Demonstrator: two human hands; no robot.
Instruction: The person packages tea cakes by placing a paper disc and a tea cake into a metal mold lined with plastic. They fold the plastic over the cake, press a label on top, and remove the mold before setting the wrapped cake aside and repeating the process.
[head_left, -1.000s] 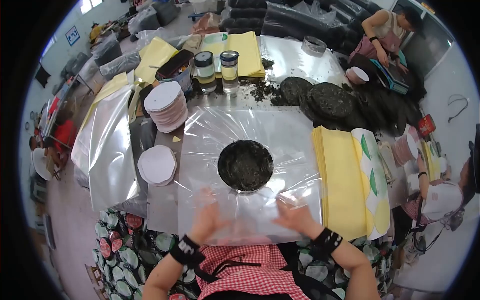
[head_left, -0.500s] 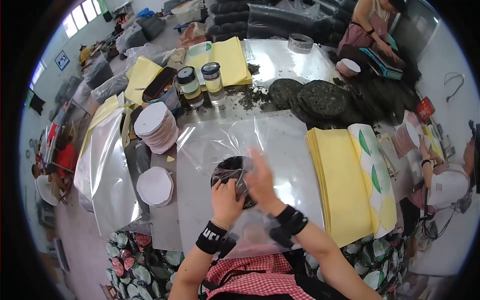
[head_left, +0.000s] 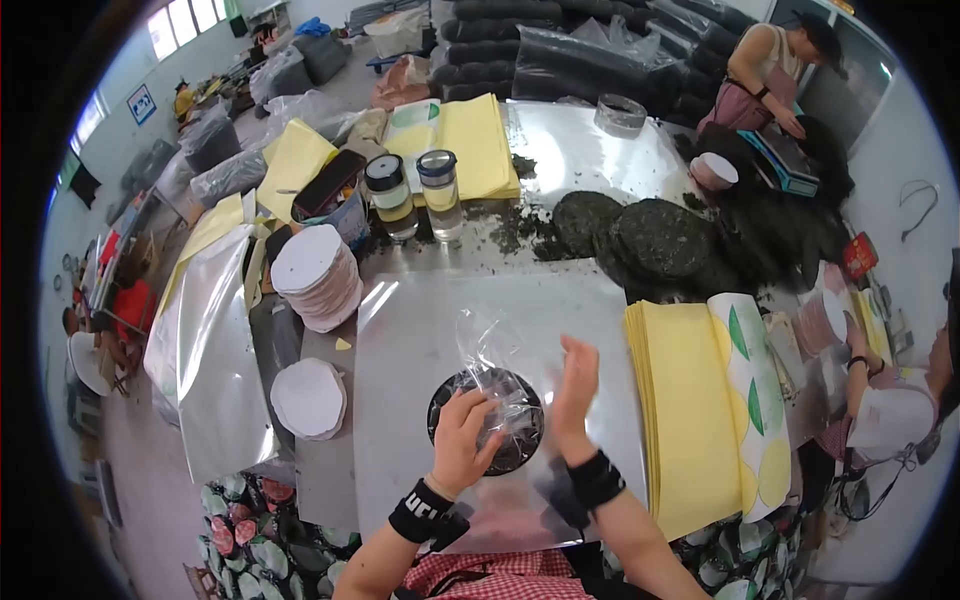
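A dark, round, flat cake (head_left: 515, 455) of what looks like dried seaweed lies on the shiny metal sheet in front of me. Clear plastic film (head_left: 484, 345) covers part of it and stands up crumpled at its far edge. My left hand (head_left: 462, 438) is on the cake's left side, fingers curled on the film and pressing it down. To the right of the cake, my right hand (head_left: 577, 390) is raised, its fingers stretched out and holding nothing. Both wrists wear black bands.
Yellow paper sheets (head_left: 690, 410) are stacked at right, white round paper discs (head_left: 318, 275) at left. Two lidded jars (head_left: 440, 195) stand behind. More dark cakes (head_left: 665, 240) lie at back right. One person (head_left: 765, 80) works there; another person's hand (head_left: 860, 340) is at right.
The film that was spread widely beyond the cake is now gathered into a smaller bunch over it. My right hand has moved right, away from the cake; my left stays on it.
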